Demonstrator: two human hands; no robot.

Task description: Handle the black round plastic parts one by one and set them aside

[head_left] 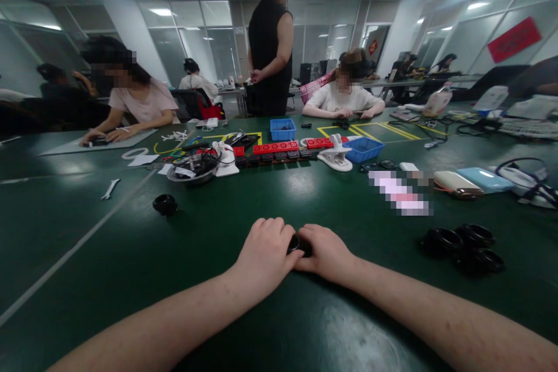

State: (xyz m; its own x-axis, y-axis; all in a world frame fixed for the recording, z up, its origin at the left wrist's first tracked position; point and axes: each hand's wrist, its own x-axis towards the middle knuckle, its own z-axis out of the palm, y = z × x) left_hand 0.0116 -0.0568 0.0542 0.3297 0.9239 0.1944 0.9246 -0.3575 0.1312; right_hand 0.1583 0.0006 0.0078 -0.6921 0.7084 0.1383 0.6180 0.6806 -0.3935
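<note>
My left hand (265, 253) and my right hand (326, 253) meet at the middle of the green table (131, 256), both with fingers curled. Between them they grip a small black round part (299, 244), mostly hidden by the fingers. A pile of several black rings (464, 247) lies to the right of my right hand. One more black round part (165, 204) sits alone to the far left of my left hand.
Across the table lie a metal bowl (194, 167), red and black power strips (274, 151), two blue bins (282, 128), a small wrench (110, 189), phones and cables (479, 180). Two seated people work opposite; one person stands behind them.
</note>
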